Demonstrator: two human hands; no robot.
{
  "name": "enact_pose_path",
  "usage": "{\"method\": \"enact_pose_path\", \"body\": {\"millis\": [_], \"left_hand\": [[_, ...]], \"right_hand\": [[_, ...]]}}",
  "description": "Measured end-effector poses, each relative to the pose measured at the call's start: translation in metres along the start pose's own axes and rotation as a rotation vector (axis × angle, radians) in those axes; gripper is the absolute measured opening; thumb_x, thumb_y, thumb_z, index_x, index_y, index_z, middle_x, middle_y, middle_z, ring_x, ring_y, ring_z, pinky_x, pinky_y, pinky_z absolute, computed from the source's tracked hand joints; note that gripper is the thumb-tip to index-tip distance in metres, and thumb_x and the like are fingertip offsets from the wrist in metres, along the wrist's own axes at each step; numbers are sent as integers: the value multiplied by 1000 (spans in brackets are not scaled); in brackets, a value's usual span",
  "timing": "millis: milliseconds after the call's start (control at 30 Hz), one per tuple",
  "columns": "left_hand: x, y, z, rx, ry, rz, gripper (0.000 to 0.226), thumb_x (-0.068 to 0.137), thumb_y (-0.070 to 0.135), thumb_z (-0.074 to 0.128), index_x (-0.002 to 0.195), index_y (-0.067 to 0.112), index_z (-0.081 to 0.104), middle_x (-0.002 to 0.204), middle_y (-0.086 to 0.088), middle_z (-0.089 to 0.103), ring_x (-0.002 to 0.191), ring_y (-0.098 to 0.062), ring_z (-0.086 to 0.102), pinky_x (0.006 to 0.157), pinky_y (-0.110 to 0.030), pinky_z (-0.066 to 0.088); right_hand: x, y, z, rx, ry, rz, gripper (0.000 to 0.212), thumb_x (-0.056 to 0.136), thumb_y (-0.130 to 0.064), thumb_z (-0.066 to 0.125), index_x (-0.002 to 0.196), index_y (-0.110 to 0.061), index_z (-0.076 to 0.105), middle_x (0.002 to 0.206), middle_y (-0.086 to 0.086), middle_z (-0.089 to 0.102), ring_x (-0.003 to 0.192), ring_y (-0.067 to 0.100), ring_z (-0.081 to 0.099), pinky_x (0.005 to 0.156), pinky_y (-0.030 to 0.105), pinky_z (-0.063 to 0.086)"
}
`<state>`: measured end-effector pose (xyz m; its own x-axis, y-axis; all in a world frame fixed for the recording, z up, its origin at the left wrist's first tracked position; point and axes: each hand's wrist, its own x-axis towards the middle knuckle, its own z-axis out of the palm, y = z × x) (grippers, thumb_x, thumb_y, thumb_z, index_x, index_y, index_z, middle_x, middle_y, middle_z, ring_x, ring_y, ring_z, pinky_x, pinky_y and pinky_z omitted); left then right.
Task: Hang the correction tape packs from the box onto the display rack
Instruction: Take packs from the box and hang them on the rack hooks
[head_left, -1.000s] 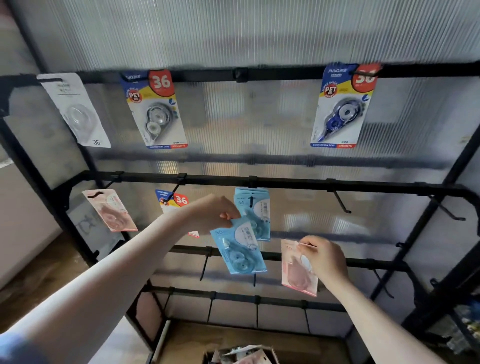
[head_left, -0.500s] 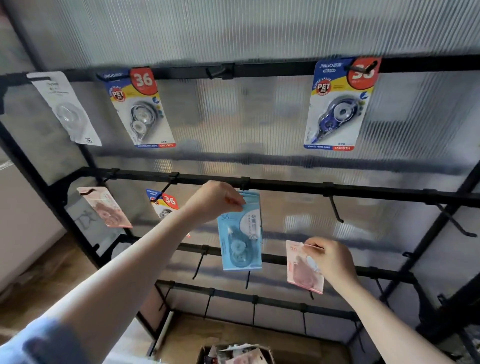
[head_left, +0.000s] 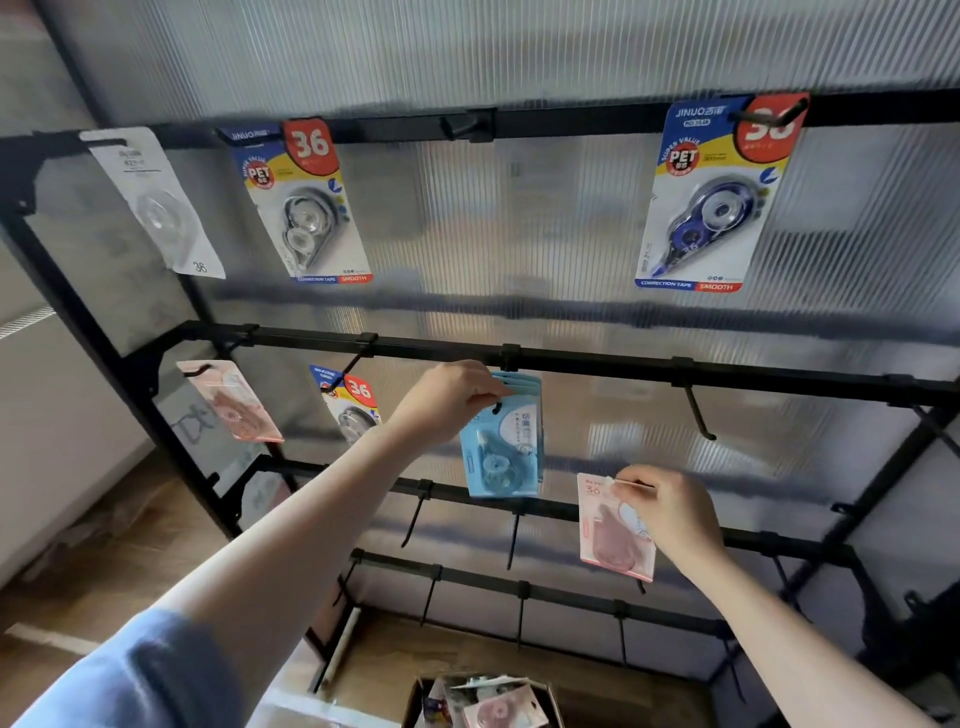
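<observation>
The left hand (head_left: 447, 400) pinches the top edge of a light blue correction tape pack (head_left: 503, 444) at a hook on the second rail (head_left: 597, 364) of the black display rack (head_left: 78, 322); the hook's tip shows through the hanging hole, and more blue packs sit just behind it on the same hook. The right hand (head_left: 667, 512), lower and to the right, has its grip closed on the upper corner of a pink pack (head_left: 608, 530), which hangs free in front of the third rail, touching no hook. Just right of the blue packs, the next hook (head_left: 698, 410) on the second rail is bare, with open room beneath it and further along the rail. On the same rail to the left hang a pink pack (head_left: 231, 402) and a "36" pack (head_left: 350, 405), partly hidden by the left forearm. The top rail carries a white pack (head_left: 156, 202), a "36" pack (head_left: 306, 202) and a blue-tape pack (head_left: 711, 197), with a bare hook (head_left: 460, 126) between the last two. The box (head_left: 483, 701) of packs sits on the floor at the bottom edge.
</observation>
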<state>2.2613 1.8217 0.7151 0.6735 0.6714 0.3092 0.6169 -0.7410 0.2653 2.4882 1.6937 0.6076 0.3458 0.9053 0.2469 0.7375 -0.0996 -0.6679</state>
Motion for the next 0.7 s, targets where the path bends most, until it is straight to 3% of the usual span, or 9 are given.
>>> {"method": "enact_pose_path", "body": {"millis": [133,233,333,533,700], "left_hand": [[4,-2,8,71,86,48,24,92,13,55,112,12,68,105,-9,65,89,-26,62,70,-37,50],[3,-5,12,130,147,109,21,88,11,59,106,12,70,96,-10,65,80,-30,63,55,-41,53],[2,-8,15,171,208,167,18,81,8,65,97,10,71,86,-10,66,73,-30,63,46,-38,52],[-12,-9,11,192,225,141,30,69,3,77,98,11,71,89,-9,66,79,-30,63,61,-37,53],[-36,-15,4,212,242,77,36,66,5,79,101,9,69,91,-9,66,84,-30,64,68,-41,54]], "right_hand": [[-1,-1,3,-17,-21,6,9,84,-15,67,89,-11,72,87,1,72,76,18,63,56,25,44],[-4,-4,5,-23,-33,11,10,85,-16,66,91,-11,72,90,1,71,80,20,63,62,31,49],[-5,-7,7,-42,-51,-11,9,86,-17,65,89,-12,72,90,0,71,81,18,63,58,26,45],[-6,-21,9,-38,-79,-42,10,86,-16,64,90,-12,72,91,0,71,84,19,62,70,34,50],[-9,-33,16,-39,-85,-74,11,85,-17,64,92,-13,72,94,0,71,84,17,62,70,34,53]]}}
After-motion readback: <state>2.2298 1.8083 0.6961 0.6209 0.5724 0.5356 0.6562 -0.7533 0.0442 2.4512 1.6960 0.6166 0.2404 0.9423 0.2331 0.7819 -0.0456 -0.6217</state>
